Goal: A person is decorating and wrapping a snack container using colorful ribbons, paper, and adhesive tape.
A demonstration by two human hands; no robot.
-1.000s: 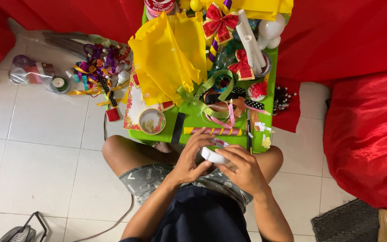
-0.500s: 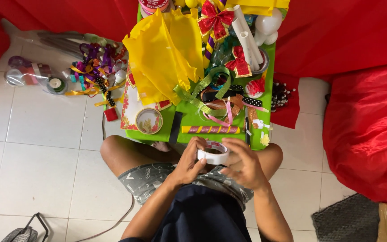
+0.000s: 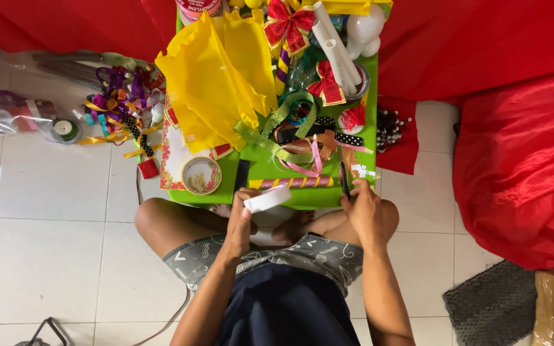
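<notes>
Both hands work at the green table [image 3: 302, 198] edge: left hand [image 3: 242, 214] pinches a white tape roll [image 3: 267, 197]; right hand [image 3: 365, 211] apparently closes on dark scissors [image 3: 344, 176].

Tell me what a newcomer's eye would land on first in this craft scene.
The big crumpled yellow paper heaped on the green table stands out first, ringed by red cloth along the top and right. Red glitter bows sit beside it among tangled ribbons. Below, the left hand holds a white tape roll at the table's near edge, while the right hand reaches a dark tool on the table.
</notes>
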